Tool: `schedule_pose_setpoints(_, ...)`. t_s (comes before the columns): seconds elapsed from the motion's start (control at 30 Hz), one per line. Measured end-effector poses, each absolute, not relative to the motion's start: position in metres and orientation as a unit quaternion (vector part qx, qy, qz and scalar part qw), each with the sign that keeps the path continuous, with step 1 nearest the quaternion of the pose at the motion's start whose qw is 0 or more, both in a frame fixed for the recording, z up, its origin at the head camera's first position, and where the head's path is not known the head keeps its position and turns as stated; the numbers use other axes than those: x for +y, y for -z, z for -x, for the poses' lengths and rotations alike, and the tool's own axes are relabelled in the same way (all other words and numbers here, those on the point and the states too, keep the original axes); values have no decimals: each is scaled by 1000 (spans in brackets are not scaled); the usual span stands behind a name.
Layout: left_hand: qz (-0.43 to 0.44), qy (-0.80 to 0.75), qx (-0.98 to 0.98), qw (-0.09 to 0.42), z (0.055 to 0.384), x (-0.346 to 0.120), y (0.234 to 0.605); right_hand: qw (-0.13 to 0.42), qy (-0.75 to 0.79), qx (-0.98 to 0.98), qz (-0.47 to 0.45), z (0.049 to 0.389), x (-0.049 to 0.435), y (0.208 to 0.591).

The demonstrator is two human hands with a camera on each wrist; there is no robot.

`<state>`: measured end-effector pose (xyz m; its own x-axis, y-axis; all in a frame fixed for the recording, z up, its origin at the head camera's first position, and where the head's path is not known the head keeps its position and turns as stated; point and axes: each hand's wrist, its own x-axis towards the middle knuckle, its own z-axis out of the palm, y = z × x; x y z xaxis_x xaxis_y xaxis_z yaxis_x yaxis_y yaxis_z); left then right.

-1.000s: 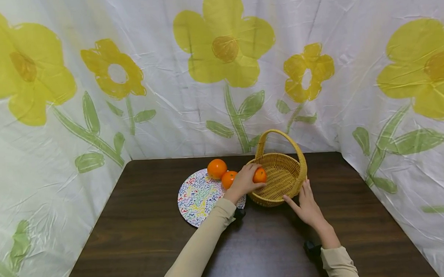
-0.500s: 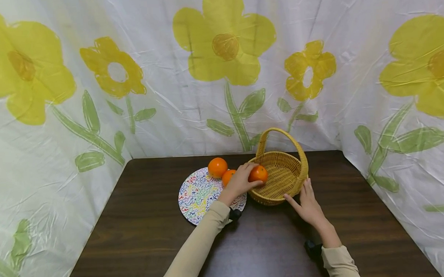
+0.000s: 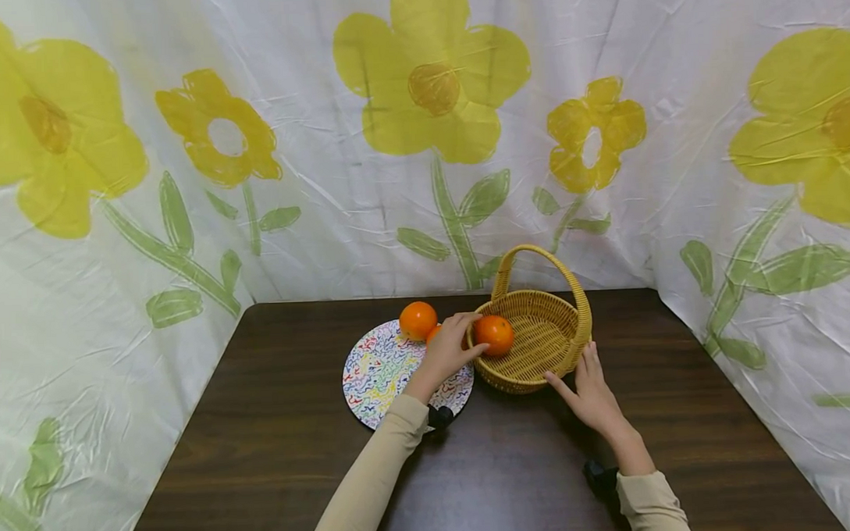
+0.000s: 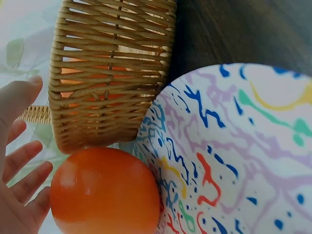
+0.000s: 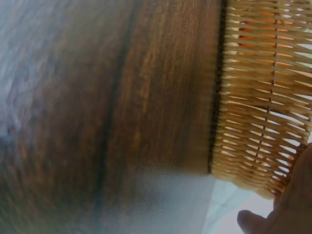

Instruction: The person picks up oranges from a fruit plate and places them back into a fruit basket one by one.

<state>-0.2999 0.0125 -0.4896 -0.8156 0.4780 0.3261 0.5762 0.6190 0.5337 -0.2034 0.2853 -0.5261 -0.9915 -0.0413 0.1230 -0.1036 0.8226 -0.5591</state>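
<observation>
We see the left hand [image 3: 447, 351] at the left side of the basket [image 3: 517, 384], above the edge of a patterned mat [image 3: 373, 377]. It is relaxed and grasps nothing; its thumb and fingers are parted beside the first orange [image 3: 494, 336], which lies inside the basket by the left wall. (From the left wrist, we catch its colour through the gaps in the weave.)

Our right hand [image 3: 594, 392] rests against the outside of the basket at the near right, its fingers straight rather than clenched. The basket stands upright, its handle [image 3: 531, 248] arching over the top.

A second orange [image 3: 418, 320] sits at the far edge of the mat, and a third orange [image 3: 433, 334] shows only partly behind the left hand. We have all this on a dark wooden table [image 3: 263, 459], with a white curtain [image 3: 325, 222] of yellow flowers behind it.
</observation>
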Motion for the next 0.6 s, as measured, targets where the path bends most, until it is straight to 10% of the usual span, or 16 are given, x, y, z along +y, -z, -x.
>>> schedule_pose_setpoints(0.6, 264, 344, -897, 90, 291, -7, 495, 57, -296, -952, -41, 204, 285, 526)
